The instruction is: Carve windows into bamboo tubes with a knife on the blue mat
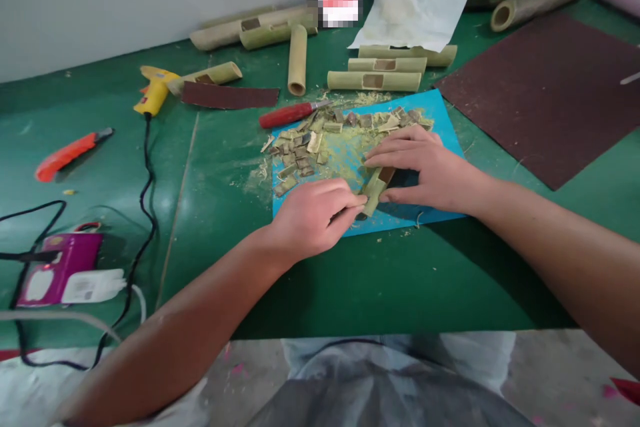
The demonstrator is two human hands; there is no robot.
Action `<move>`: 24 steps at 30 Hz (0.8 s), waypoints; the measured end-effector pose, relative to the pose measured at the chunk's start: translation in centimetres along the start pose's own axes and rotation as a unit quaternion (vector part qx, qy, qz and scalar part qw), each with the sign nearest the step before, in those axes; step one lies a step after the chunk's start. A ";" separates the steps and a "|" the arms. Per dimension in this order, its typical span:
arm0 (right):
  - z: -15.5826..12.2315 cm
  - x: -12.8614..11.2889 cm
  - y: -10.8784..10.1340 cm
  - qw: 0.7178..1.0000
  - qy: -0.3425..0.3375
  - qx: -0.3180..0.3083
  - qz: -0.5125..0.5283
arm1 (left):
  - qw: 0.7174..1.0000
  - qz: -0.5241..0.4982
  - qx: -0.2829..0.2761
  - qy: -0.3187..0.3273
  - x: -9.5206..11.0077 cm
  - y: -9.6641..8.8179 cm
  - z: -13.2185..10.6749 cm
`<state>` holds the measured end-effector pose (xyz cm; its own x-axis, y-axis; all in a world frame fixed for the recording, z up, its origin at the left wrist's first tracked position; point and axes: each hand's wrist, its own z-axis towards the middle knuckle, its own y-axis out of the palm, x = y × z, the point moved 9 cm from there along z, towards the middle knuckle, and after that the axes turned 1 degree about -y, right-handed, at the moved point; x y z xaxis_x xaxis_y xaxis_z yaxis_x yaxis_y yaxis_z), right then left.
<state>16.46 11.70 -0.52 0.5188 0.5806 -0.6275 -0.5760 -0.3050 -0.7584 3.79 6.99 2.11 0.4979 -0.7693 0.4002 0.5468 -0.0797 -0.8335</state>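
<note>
A short green bamboo piece [376, 188] lies on a blue cutting mat [445, 128]. My right hand [425, 165] curls over its far end and holds it down. My left hand [314, 217] is closed at the piece's near end, fingertips pinched against it; whatever else those fingers hold is hidden. Several small cut bamboo chips [305, 150] and yellow-green dust lie on the mat just beyond my hands.
A red-handled knife [287, 114] lies at the mat's far edge. Bamboo tubes [375, 80] with cut windows, a sandpaper strip [227, 95] and a yellow glue gun [153, 90] lie behind. A big brown sheet [545, 90] is right, an orange cutter [67, 155] and power strip [63, 277] left.
</note>
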 end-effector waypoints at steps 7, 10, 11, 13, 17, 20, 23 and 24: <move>0.0 -0.2 -0.2 1.000 -0.010 0.009 -0.011 | 1.000 0.014 -0.005 0.015 0.3 0.3 -0.1; -0.1 -0.1 -0.1 1.000 -0.003 -0.003 -0.010 | 0.999 0.031 0.012 0.021 0.7 0.0 -0.8; -0.1 -0.1 -0.1 1.000 -0.004 -0.004 -0.011 | 0.999 0.032 0.018 0.021 0.8 -0.1 -0.9; -0.1 -0.2 -0.2 1.000 -0.009 0.002 -0.013 | 0.999 0.024 0.019 0.023 0.8 0.0 -0.8; -0.1 -0.2 -0.3 1.000 -0.006 0.008 -0.008 | 0.999 0.017 0.003 0.030 1.0 0.0 -1.0; -0.2 -0.4 -0.2 1.000 -0.010 0.008 -0.005 | 0.999 0.030 0.010 0.030 1.1 -0.3 -1.3; -0.2 -0.3 -0.2 1.000 -0.011 0.013 -0.009 | 0.999 0.030 0.003 0.030 1.0 0.0 -0.9; -0.2 -0.2 -0.3 1.000 -0.009 0.014 -0.010 | 0.999 0.030 -0.001 0.030 0.9 0.2 -0.7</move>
<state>16.59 11.53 -0.18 0.5188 0.5999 -0.6091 -0.5838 -0.2718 -0.7650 3.87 5.81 2.08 0.4890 -0.8090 0.3261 0.5156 -0.0335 -0.8562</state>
